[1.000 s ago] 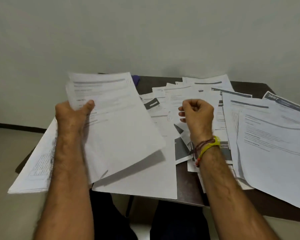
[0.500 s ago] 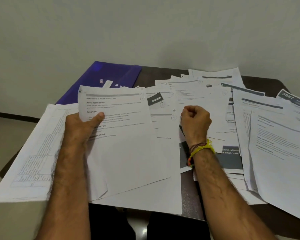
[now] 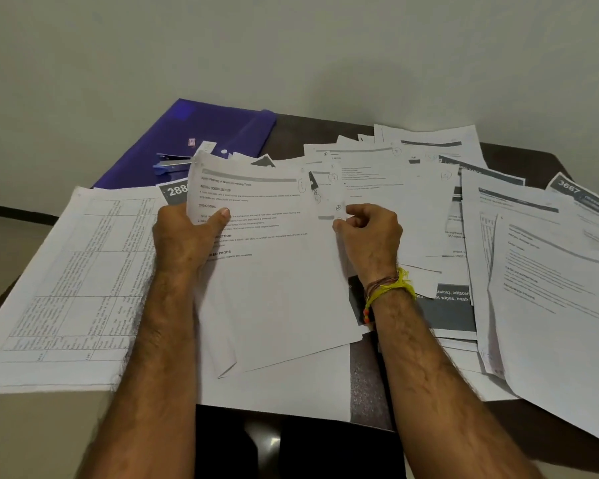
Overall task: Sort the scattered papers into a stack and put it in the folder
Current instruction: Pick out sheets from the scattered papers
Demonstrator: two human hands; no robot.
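Note:
My left hand (image 3: 187,236) grips a small bundle of printed sheets (image 3: 277,271) by its left edge, thumb on top. The bundle is held low over the table's middle. My right hand (image 3: 367,233) pinches the corner of a loose sheet (image 3: 332,209) at the bundle's right edge. Several more scattered papers (image 3: 412,188) overlap across the middle and right of the dark table (image 3: 367,385). A purple folder (image 3: 201,133) lies shut at the back left, partly under papers.
A large sheet with a table printed on it (image 3: 66,278) hangs over the table's left edge. A stapler (image 3: 172,164) rests on the folder. Big sheets (image 3: 550,305) overhang the right front edge. A pale wall stands right behind the table.
My left hand lowered the bundle toward the table, uncovering the purple folder. My right hand moved left from a closed fist over the papers and took hold of a sheet's corner.

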